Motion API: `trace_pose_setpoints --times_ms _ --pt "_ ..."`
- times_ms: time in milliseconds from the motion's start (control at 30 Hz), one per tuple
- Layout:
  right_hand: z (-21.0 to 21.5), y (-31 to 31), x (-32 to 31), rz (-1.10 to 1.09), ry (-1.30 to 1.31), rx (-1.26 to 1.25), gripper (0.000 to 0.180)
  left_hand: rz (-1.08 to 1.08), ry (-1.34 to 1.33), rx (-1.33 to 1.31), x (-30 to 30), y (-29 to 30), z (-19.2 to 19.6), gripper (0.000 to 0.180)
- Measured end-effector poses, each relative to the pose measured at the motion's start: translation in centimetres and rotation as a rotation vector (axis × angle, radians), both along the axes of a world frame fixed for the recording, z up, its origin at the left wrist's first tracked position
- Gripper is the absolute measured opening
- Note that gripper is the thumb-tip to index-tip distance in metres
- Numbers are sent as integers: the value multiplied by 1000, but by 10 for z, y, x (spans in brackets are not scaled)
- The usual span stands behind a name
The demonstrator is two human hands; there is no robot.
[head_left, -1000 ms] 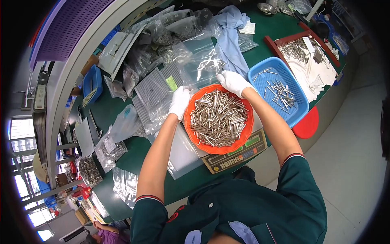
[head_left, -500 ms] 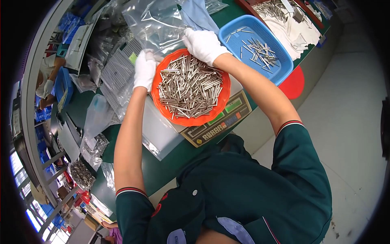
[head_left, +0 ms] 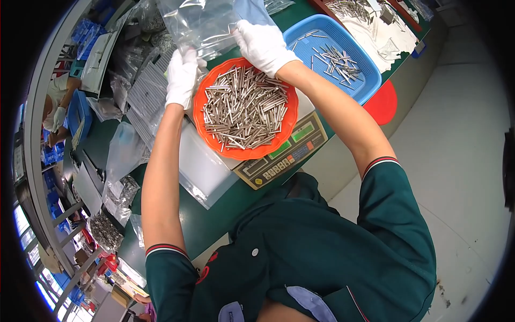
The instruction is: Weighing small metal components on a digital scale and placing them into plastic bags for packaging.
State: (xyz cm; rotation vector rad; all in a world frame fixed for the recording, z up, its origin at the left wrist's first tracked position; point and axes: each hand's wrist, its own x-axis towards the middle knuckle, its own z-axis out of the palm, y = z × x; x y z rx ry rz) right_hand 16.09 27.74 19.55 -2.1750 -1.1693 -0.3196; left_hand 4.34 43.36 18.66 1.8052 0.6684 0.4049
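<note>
Both my hands wear white gloves and hold a clear plastic bag by its near edge, just beyond the bowl. My left hand is closed on the bag's left side, close to the bowl's far left rim. On the bag's right side, my right hand pinches the film between thumb and fingers. Below them an orange bowl with a wavy rim is heaped with short metal pins. It rests on a digital weighing scale, whose display and keypad face me.
A blue basket holding a few pins stands to the right, near a red round stool. Clear bags lie left of the scale. Pins on white cloth lie at far right. Another person's gloved hand shows at far left.
My hands have moved a little away from me and left, drawing the bag with them, so they sit farther off the bowl's rim. The whole view has shifted slightly.
</note>
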Motion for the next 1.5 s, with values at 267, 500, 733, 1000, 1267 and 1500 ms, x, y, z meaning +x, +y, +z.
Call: trace_pose_setpoints --times_ms 267,500,733,1000,1267,1500 --pt "25 4 4 38 -203 240 23 -38 -332 -2 1 -9 29 28" --pt "20 -5 -4 -35 47 -98 28 9 -306 69 -4 -13 25 27" --pt "10 -2 2 -30 56 -140 25 -31 -294 -19 -2 -7 15 27" --pt "1 4 10 9 -36 -66 16 25 79 405 -7 10 -7 24" --pt "-9 -8 2 53 156 -245 17 -56 179 265 -10 14 -38 26" --pt "-13 -6 -7 145 345 -284 17 -188 31 -187 -41 27 -70 31"
